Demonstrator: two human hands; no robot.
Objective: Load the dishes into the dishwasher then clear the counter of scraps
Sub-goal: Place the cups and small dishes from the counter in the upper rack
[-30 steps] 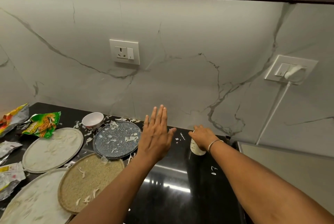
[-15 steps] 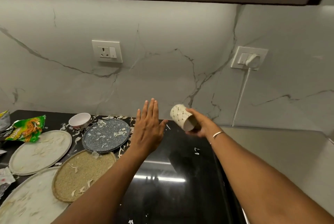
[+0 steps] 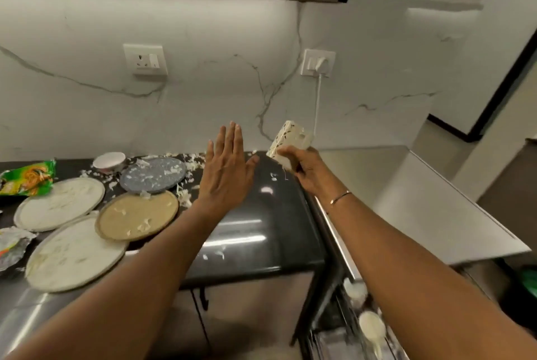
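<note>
"Loading the dishes, is that the step in hand?"

"I judge so. The right hand (image 3: 308, 176) grasps a patterned cup (image 3: 290, 140), tilted and held in the air over the far right corner of the black counter (image 3: 261, 231). The left hand (image 3: 226, 173) hovers flat, fingers straight, holding nothing."

"And the rest?"

"A blue plate (image 3: 153, 174), a tan plate (image 3: 136, 215), two pale plates (image 3: 59, 204) and a small bowl (image 3: 109, 161) lie on the counter to the left, among scraps (image 3: 186, 199). No clearing looks begun."

"What does the next move call for?"

"Carrying the cup down and right to the open rack (image 3: 345, 313) low at the right. It is blurred, but it looks like the dishwasher's. The cup then wants seating mouth down beside the pale dishes (image 3: 372, 327) in it."
</note>
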